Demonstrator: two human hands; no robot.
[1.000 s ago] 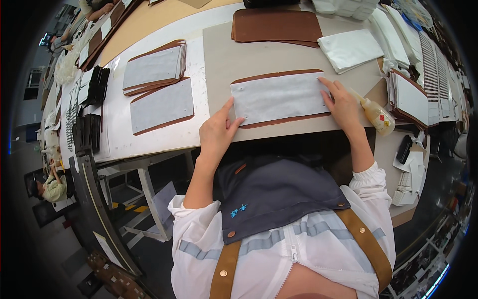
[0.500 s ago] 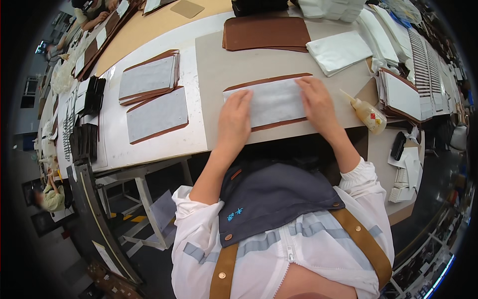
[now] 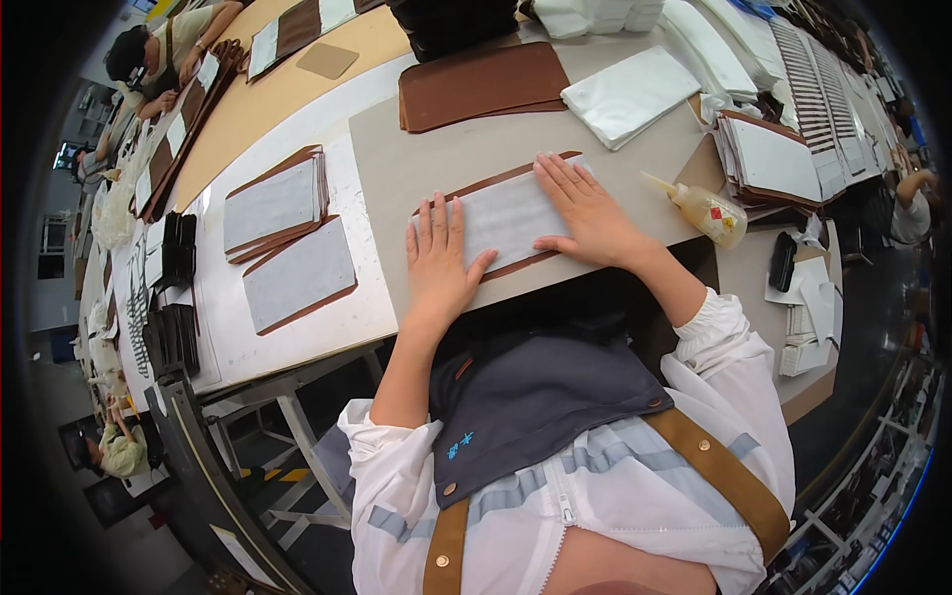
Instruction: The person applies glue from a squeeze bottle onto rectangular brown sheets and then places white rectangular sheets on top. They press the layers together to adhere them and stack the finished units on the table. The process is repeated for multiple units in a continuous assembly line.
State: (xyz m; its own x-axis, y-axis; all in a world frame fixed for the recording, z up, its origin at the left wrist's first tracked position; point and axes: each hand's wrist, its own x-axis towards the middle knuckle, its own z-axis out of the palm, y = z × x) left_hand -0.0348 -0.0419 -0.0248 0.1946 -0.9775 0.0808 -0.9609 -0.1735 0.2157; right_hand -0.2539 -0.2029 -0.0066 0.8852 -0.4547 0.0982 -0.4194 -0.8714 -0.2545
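Note:
On the grey mat in front of me lies a brown leather-like panel (image 3: 526, 264) with a light grey-white sheet (image 3: 506, 220) over it; brown strips show along its far and near edges. My left hand (image 3: 438, 260) rests flat on the sheet's left end, fingers stretched out. Flat on the right end is my right hand (image 3: 585, 216), its fingers spread and thumb pointing inward. Farther back sits a stack of plain brown panels (image 3: 484, 87). To its right is a pile of white sheets (image 3: 631, 97).
Left of the mat are a stack of lined panels (image 3: 273, 206) and another lined panel (image 3: 300, 276). A glue bottle (image 3: 709, 214) with yellowish contents lies right of my right hand, near more stacked panels (image 3: 773, 157). Black folded pieces (image 3: 174, 253) stand far left. A co-worker (image 3: 159, 55) bends over the table.
My fingers have gone from gripping the sheet's two ends to lying flat and spread on it. The view has turned, so the table's things appear farther left.

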